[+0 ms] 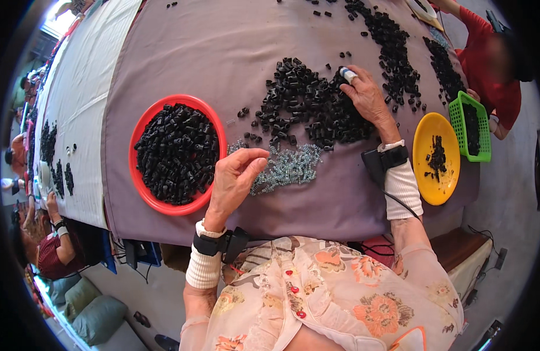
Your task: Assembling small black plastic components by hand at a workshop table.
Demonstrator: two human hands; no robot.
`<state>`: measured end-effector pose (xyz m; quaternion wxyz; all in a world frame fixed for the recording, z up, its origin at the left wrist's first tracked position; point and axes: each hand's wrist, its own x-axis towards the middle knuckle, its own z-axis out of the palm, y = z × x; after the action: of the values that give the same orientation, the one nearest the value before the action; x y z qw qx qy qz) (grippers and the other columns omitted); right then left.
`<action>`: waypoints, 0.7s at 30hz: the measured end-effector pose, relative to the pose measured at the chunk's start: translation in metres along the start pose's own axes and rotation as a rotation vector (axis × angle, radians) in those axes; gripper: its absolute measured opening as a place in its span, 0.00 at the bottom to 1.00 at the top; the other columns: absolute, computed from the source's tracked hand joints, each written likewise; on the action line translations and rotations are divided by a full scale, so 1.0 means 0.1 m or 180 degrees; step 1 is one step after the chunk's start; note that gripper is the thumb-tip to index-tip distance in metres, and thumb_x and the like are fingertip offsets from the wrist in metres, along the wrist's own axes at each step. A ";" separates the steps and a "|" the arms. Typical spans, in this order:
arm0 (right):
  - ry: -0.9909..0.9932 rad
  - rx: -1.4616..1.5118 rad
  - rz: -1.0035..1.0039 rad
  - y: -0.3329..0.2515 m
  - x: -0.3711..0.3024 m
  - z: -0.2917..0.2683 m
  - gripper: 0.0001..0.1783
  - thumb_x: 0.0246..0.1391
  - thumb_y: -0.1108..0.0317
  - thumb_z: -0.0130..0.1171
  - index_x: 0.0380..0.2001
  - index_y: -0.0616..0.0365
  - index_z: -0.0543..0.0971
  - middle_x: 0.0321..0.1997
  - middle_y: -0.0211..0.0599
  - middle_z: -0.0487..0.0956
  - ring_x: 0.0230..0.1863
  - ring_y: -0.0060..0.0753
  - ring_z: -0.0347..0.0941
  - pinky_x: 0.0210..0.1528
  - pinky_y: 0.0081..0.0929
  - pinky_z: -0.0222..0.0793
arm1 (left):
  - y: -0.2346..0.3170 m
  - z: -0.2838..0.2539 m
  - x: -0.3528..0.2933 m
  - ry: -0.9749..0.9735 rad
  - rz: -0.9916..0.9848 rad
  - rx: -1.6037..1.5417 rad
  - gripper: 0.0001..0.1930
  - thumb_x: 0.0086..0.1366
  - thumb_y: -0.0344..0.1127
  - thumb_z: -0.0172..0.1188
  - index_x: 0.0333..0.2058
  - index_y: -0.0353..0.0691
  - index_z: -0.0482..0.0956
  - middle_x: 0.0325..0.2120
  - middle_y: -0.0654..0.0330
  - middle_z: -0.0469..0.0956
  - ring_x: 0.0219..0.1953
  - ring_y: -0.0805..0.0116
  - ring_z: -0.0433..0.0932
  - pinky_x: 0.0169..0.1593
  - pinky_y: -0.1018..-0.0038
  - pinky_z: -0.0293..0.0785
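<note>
One blouse sits closest. From the left: one red bowl; the left hand angled inward, pinched shut, anything inside unclear; one spring pile, one black-parts heap between the hands; the right hand outstretched over it, grip hard to tell; one yellow plate, one green basket.

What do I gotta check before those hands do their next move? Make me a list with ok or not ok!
1. Right hand at the pile of black parts: ok, it's at the right side.
2. Finger wrap on that hand: ok, it's on.
3. Left hand holding a piece: cannot tell, too small to see.
4. Small silvery pieces close by: ok, near the left hand.
5. Room in the red bowl: not ok, black parts cover its whole bottom.
</note>
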<state>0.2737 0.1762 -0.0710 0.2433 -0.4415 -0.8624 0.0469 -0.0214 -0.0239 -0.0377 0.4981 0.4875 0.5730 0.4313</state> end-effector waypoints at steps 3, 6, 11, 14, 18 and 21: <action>0.0061 0.0150 0.0394 0.05 0.01 -0.05 0.23 0.52 0.59 0.60 0.47 0.64 0.75 0.55 0.45 0.71 0.58 0.47 0.64 0.59 0.36 0.60 | 0.00 0.00 0.01 0.0002 0.0019 0.0008 0.08 0.62 0.30 0.59 0.38 0.33 0.81 0.25 0.65 0.77 0.28 0.82 0.72 0.32 0.83 0.68; 0.0216 -0.0084 0.0071 -0.05 0.06 -0.12 0.25 0.49 0.57 0.63 0.46 0.64 0.76 0.54 0.46 0.72 0.57 0.48 0.64 0.59 0.38 0.59 | 0.02 0.02 0.03 -0.0010 0.0046 0.0001 0.08 0.62 0.30 0.59 0.38 0.33 0.80 0.26 0.65 0.78 0.28 0.81 0.73 0.32 0.82 0.69; 0.0213 0.0203 -0.0896 -0.80 0.17 -0.09 0.29 0.37 0.54 0.70 0.42 0.61 0.78 0.50 0.42 0.73 0.58 0.46 0.65 0.59 0.43 0.57 | 0.09 0.06 0.04 -0.0090 0.0145 0.0148 0.08 0.62 0.29 0.59 0.38 0.32 0.80 0.28 0.63 0.78 0.30 0.81 0.74 0.34 0.82 0.69; -0.0150 0.0340 -0.1443 -1.17 0.14 0.12 0.28 0.33 0.49 0.69 0.38 0.55 0.79 0.49 0.37 0.72 0.61 0.43 0.60 0.59 0.52 0.54 | 0.09 0.06 0.01 -0.0086 0.0119 0.0037 0.08 0.62 0.28 0.59 0.38 0.32 0.80 0.28 0.63 0.78 0.31 0.80 0.74 0.34 0.83 0.69; -0.0099 0.0099 -0.1539 -1.17 -0.03 0.24 0.19 0.38 0.57 0.68 0.33 0.57 0.79 0.48 0.38 0.72 0.60 0.44 0.61 0.60 0.54 0.53 | 0.09 0.00 -0.04 0.0075 0.0110 0.0011 0.07 0.62 0.27 0.58 0.38 0.31 0.80 0.28 0.64 0.78 0.30 0.81 0.74 0.34 0.84 0.69; 0.0033 -0.0111 -0.1502 -1.00 -0.10 0.17 0.16 0.40 0.59 0.66 0.31 0.57 0.79 0.47 0.37 0.72 0.58 0.43 0.63 0.59 0.52 0.54 | 0.04 -0.03 -0.05 0.0113 -0.0068 -0.0208 0.08 0.61 0.28 0.59 0.38 0.32 0.80 0.28 0.67 0.77 0.29 0.82 0.72 0.33 0.85 0.67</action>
<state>0.1971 0.1099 -0.0603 0.2442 -0.2321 -0.9411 -0.0285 -0.0239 -0.0287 -0.0324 0.5080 0.4570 0.5725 0.4530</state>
